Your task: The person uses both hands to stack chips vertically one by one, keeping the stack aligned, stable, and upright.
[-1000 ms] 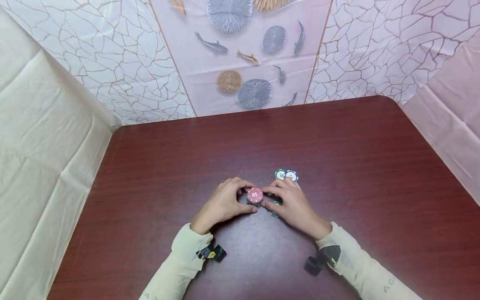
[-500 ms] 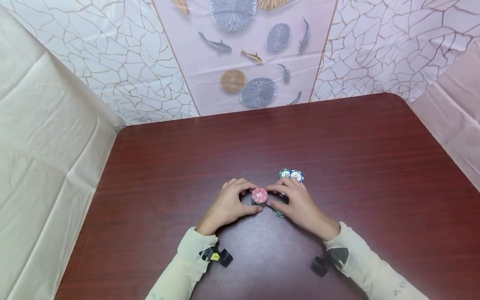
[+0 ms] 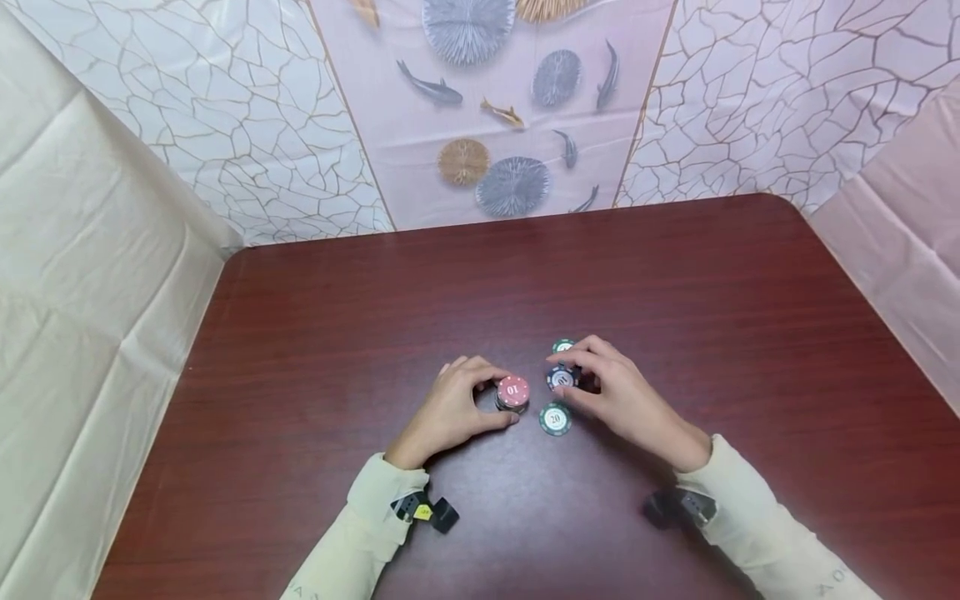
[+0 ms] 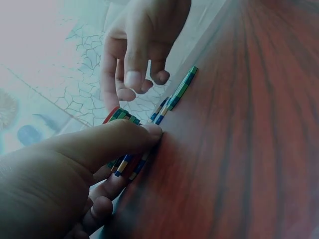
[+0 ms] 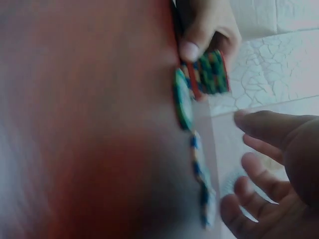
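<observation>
Head view, centre: the left hand is gripping a red-topped poker-chip stack reading "10"; the right hand, fingers parted, is hovering over a blue chip, with a green "20" chip lying nearby.

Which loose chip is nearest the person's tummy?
The green chip whose 20 shows clearly; the blue chip and the other green chip lie farther away.
</observation>
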`<state>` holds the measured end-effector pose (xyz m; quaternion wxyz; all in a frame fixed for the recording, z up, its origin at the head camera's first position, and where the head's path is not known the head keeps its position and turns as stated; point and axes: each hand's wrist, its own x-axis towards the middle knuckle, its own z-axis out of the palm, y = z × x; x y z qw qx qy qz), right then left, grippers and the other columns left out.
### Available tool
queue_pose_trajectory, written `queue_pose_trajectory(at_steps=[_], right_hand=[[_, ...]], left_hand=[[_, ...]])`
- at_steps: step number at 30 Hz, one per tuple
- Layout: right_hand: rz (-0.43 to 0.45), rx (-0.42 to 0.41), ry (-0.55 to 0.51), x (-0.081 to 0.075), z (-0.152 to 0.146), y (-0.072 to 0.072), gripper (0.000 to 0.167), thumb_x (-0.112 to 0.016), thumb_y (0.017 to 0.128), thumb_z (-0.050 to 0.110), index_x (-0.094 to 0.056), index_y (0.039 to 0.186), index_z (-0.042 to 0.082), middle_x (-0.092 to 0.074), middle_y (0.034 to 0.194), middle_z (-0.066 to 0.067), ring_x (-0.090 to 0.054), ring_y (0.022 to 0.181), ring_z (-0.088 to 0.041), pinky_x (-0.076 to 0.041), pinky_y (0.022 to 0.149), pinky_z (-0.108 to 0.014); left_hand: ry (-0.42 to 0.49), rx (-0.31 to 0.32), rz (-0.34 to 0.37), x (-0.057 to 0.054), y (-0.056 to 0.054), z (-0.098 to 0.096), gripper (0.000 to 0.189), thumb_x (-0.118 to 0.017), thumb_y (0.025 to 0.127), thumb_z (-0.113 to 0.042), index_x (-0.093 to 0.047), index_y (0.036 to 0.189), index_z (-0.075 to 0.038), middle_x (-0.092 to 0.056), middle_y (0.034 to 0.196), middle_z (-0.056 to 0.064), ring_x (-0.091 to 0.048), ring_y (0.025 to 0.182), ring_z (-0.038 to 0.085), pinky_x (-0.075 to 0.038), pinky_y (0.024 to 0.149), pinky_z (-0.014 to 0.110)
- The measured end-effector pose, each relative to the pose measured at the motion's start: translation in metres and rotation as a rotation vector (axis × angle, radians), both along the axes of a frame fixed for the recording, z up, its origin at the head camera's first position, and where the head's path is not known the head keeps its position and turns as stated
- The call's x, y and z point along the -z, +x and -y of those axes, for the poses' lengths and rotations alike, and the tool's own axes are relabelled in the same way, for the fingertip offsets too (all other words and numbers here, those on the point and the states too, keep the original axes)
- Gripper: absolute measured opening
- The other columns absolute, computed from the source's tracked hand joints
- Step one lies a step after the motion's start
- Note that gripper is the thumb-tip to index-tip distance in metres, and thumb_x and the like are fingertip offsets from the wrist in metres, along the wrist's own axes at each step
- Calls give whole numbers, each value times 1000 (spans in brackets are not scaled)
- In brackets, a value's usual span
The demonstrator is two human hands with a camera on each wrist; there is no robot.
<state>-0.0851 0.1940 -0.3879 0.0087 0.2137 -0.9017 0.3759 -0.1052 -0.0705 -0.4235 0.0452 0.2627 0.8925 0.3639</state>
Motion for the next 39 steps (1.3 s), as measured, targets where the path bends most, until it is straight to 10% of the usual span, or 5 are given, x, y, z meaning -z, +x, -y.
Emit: queue_pose_trajectory(at_steps=[7, 23, 39], right_hand=[[18, -80, 203, -16, -18, -7, 40, -79, 94, 7, -71, 133, 8, -69, 124, -7, -60, 116, -27, -50, 100, -51], [9, -3, 369, 2, -6, -2, 41, -83, 93, 19, -73, 132, 14, -65, 115, -5, -63, 110, -26, -57, 84, -51], [39, -17, 295, 1, -5, -1, 45, -85, 92, 17, -70, 134, 12, -69, 127, -11, -65, 116, -27, -53, 99, -52]], left_hand=[[3, -2, 1, 0, 0, -1, 51, -95, 77, -33, -78, 121, -16, -69, 104, -7, -56, 99, 13, -42, 93, 39], [6, 1, 24, -4, 3, 0, 50, -94, 78, -35, -78, 123, -17, -69, 105, -8, -58, 102, 14, -42, 93, 39], [-10, 3, 3, -3, 2, 0, 51, -94, 79, -36, -78, 123, -17, -69, 106, -7, -58, 102, 15, -43, 94, 40]])
